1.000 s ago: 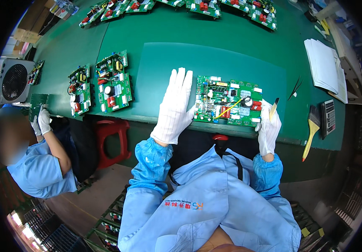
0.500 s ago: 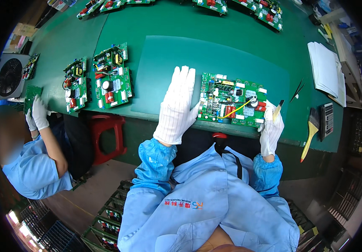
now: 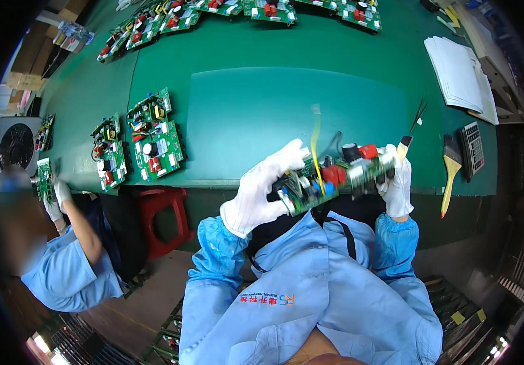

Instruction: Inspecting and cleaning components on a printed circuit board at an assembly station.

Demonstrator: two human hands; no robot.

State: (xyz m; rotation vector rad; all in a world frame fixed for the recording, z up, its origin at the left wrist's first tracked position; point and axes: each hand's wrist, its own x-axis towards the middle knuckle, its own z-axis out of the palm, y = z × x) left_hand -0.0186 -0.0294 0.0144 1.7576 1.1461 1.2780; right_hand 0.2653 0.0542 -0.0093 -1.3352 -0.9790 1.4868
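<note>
A green circuit board point(image 3: 335, 176), crowded with red, black and white components, is raised and tilted at the table's near edge. My left hand point(image 3: 257, 193), in a white striped glove, is closed on its left end, thumb below and fingers above. At the other end my gloved right hand point(image 3: 399, 190) grips the board, with a small brush point(image 3: 404, 148) also held in it, dark tip pointing up. A yellow wire point(image 3: 316, 140) stands up from the board, its upper end blurred. The right fingers are partly hidden by the board.
Two assembled boards point(image 3: 155, 143) lie to the left, with more point(image 3: 271, 11) along the back. On the right are tweezers point(image 3: 419, 114), papers point(image 3: 456, 76), a larger brush point(image 3: 451, 167) and a calculator point(image 3: 473, 149). A co-worker point(image 3: 70, 261) holds a board beside a fan point(image 3: 17, 143).
The board has been lifted off the mat and tilted toward me. My left hand has gone from lying flat beside it to gripping its left end. The view has shifted slightly.
</note>
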